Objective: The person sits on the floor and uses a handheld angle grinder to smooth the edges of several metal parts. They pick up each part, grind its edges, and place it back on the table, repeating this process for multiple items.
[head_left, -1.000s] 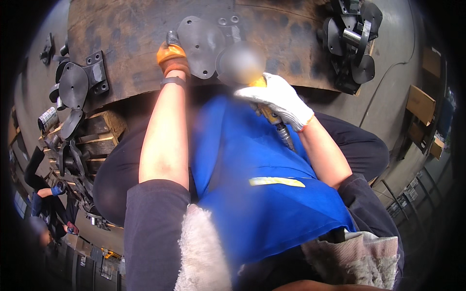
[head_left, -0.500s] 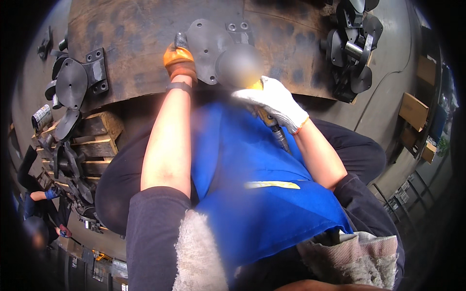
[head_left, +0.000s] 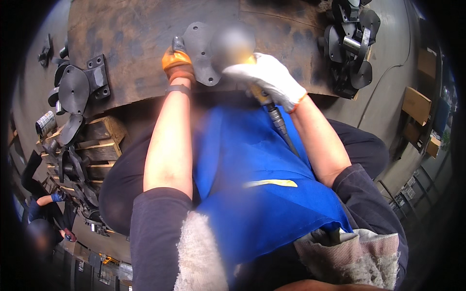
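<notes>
A dark round-lobed metal plate with several holes (head_left: pixel 203 51) lies on the brown metal worktable. My left hand (head_left: pixel 178 62), in an orange glove with dark fingertips, is closed on the plate's left edge, thumb on top. In a white knit glove, my right hand (head_left: pixel 269 77) is wrapped round a yellow grinder (head_left: pixel 260 93), whose ribbed cord sleeve trails toward my lap. The round grinder head sits over the plate's right side; blur hides it and where it meets the metal.
Similar metal brackets (head_left: pixel 74 89) stand at the table's left edge, and more (head_left: pixel 350 48) are heaped at its right. Wooden pallets (head_left: pixel 99 140) with parts lie at lower left. Beyond them is another person (head_left: pixel 46 213). Cardboard boxes (head_left: pixel 416 107) stand far right.
My right hand and the grinder have moved left and a little away from me across the plate, showing more of the cord sleeve. My left hand keeps its hold on the plate.
</notes>
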`<action>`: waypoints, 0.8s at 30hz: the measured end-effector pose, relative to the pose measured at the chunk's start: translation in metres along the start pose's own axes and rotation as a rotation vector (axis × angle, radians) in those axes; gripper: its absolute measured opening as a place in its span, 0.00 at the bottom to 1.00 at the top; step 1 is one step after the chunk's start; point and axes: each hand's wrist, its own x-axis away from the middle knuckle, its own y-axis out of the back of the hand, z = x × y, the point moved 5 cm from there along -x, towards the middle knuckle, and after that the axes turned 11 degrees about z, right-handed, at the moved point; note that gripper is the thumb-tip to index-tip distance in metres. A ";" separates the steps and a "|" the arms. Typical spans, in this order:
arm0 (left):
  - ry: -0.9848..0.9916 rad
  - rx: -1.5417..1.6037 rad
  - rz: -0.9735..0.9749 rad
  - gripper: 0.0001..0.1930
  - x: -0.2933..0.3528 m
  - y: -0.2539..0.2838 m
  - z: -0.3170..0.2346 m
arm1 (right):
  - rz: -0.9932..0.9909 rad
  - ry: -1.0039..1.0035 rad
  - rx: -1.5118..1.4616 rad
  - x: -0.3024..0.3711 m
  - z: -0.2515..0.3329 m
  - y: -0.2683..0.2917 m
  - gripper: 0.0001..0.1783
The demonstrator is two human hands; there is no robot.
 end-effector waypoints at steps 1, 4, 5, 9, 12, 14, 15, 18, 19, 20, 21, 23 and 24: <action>-0.021 0.000 -0.014 0.25 -0.001 0.002 0.002 | -0.002 -0.011 0.018 0.006 0.000 0.009 0.20; -0.067 -0.046 -0.026 0.25 -0.004 0.001 0.007 | -0.042 0.128 -0.106 0.029 -0.021 0.035 0.16; -0.073 -0.097 -0.020 0.25 -0.003 0.001 0.004 | -0.033 0.171 -0.180 0.036 -0.028 0.043 0.15; 0.077 -0.404 0.006 0.25 0.009 0.000 -0.039 | -0.025 0.131 -0.246 0.052 -0.056 0.061 0.15; 0.114 -0.523 -0.066 0.25 -0.004 -0.006 -0.039 | -0.017 0.092 -0.353 0.052 -0.078 0.061 0.14; 0.076 -0.494 -0.099 0.25 -0.006 -0.005 -0.029 | -0.048 0.101 -0.358 0.059 -0.075 0.055 0.13; 0.034 -0.419 -0.120 0.25 -0.008 0.000 -0.017 | -0.033 0.064 -0.333 0.059 -0.074 0.054 0.13; -0.111 -0.437 -0.095 0.25 -0.009 0.004 -0.013 | 0.012 0.038 -0.238 0.055 -0.072 0.057 0.15; -0.072 -0.444 -0.060 0.25 -0.004 0.004 -0.023 | 0.020 0.035 -0.247 0.056 -0.073 0.055 0.15; -0.081 -0.429 -0.050 0.24 -0.005 0.002 -0.015 | 0.029 0.033 -0.257 0.057 -0.073 0.053 0.16; -0.090 -0.413 -0.041 0.24 -0.008 0.001 -0.004 | 0.039 0.031 -0.266 0.057 -0.075 0.052 0.16; -0.093 -0.396 -0.040 0.23 -0.011 0.002 -0.007 | 0.089 0.053 -0.262 0.049 -0.078 0.049 0.16; -0.075 -0.390 -0.045 0.23 -0.011 0.005 -0.008 | 0.100 0.034 -0.263 0.046 -0.077 0.049 0.16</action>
